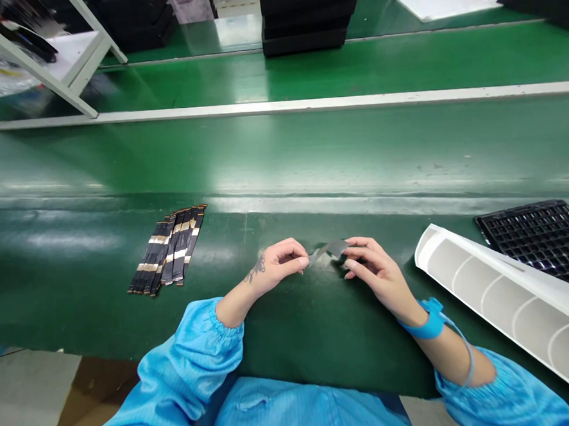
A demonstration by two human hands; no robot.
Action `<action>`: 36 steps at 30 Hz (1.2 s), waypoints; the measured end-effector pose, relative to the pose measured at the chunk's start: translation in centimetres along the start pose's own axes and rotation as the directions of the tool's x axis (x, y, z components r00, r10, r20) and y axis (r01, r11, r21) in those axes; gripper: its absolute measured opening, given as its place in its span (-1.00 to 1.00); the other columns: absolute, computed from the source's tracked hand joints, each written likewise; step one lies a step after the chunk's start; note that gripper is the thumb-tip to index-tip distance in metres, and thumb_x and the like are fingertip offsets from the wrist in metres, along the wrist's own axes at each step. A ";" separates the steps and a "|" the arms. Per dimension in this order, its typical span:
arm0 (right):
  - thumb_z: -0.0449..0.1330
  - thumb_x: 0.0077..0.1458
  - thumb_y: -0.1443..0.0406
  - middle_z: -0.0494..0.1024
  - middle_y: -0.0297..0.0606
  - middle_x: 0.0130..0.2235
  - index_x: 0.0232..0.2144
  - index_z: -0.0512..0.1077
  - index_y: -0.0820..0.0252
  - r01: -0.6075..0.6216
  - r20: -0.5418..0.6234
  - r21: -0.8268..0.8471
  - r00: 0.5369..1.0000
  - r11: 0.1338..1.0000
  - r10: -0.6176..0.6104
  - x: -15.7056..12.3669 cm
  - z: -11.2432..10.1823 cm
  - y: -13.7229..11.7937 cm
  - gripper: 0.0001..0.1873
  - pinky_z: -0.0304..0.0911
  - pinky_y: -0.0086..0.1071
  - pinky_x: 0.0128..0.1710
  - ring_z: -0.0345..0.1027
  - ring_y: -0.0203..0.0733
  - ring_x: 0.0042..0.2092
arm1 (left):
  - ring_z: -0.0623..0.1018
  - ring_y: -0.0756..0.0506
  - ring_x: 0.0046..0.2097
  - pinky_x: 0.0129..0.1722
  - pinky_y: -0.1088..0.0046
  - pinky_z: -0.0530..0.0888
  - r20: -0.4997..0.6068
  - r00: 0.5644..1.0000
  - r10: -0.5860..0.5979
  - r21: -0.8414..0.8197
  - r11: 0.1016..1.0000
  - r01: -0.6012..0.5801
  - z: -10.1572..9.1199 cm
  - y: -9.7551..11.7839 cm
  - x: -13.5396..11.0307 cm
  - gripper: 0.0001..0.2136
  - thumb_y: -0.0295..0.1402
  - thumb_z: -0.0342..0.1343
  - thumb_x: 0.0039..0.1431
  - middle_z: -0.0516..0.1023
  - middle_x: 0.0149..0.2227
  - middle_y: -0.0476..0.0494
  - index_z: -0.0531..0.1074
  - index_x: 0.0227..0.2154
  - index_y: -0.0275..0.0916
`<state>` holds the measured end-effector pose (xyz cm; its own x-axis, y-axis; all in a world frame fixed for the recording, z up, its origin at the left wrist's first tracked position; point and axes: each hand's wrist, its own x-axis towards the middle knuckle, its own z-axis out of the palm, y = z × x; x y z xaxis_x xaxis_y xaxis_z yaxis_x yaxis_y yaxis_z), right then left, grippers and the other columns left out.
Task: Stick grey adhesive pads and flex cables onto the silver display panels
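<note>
Pinching one end of a thin gray piece, the left hand faces the right hand, which pinches the other end, back from the bench's front edge. Black strips lie left; a curled white sheet and black tray lie right.

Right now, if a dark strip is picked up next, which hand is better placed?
Probably the left hand: it is nearer the dark strips. The right hand is farther off, nearer the white sheet. Both have fingers at the small grey piece.
</note>
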<state>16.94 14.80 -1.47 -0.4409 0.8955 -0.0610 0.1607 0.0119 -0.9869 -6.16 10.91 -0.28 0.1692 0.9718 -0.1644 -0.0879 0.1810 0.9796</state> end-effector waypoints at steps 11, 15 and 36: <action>0.23 0.12 0.09 0.35 -0.19 -0.08 -0.37 0.50 0.13 -0.003 -0.001 0.001 1.000 1.000 0.003 -0.1 0.0 -0.3 -0.76 0.56 -0.33 -0.38 0.38 -0.27 -0.27 | 0.45 0.04 -0.40 -0.38 0.48 0.49 -0.106 0.994 -0.018 -0.099 0.995 0.007 0.2 -0.1 0.1 -0.81 -0.27 0.24 0.01 0.38 -0.40 -0.01 0.48 -0.38 -0.31; 0.23 0.12 0.08 0.36 -0.19 -0.08 -0.42 0.47 0.15 0.008 0.004 0.008 1.000 1.000 -0.008 -0.1 0.0 -0.2 -0.74 0.55 -0.33 -0.38 0.38 -0.28 -0.28 | 0.45 0.04 -0.39 -0.39 0.48 0.51 -0.112 0.994 -0.015 -0.081 0.997 0.006 0.3 -0.4 0.1 -0.80 -0.31 0.23 0.01 0.37 -0.39 -0.01 0.50 -0.31 -0.31; 0.22 0.14 0.12 0.28 -0.20 -0.01 -0.02 0.44 -0.07 0.028 0.023 0.016 0.999 0.999 -0.028 -0.1 0.0 0.5 -0.66 0.49 -0.38 -0.50 0.34 -0.31 -0.31 | 0.44 0.03 -0.41 -0.37 0.48 0.41 0.036 0.996 0.079 0.071 0.994 -0.081 -0.3 -0.1 0.0 -0.80 -0.25 0.19 0.10 0.43 -0.40 -0.07 0.58 -0.47 -0.28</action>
<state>17.06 14.70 -1.97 -0.4652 0.8844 -0.0364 0.1344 0.0299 -0.9905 -6.46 10.90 -0.42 0.1971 0.9769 -0.0823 -0.0311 0.0901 0.9954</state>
